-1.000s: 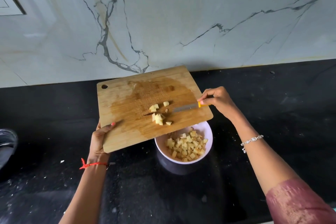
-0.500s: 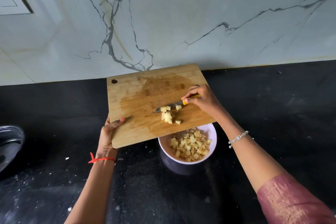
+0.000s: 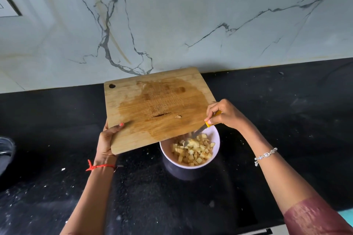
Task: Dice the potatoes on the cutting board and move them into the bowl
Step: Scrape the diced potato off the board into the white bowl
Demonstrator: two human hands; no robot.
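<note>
The left hand [image 3: 107, 139] grips the near left corner of the wooden cutting board [image 3: 152, 101] and holds it tilted over the white bowl [image 3: 215, 137], so the board hides the far part of the rim. The right hand [image 3: 225, 113] is closed around a yellow-handled knife [image 3: 198, 131], whose blade points down into the diced potatoes [image 3: 193, 151] in the bowl. One small scrap [image 3: 178, 116] lies on the wet board. The bowl stands on the black worktop [image 3: 286, 120].
</note>
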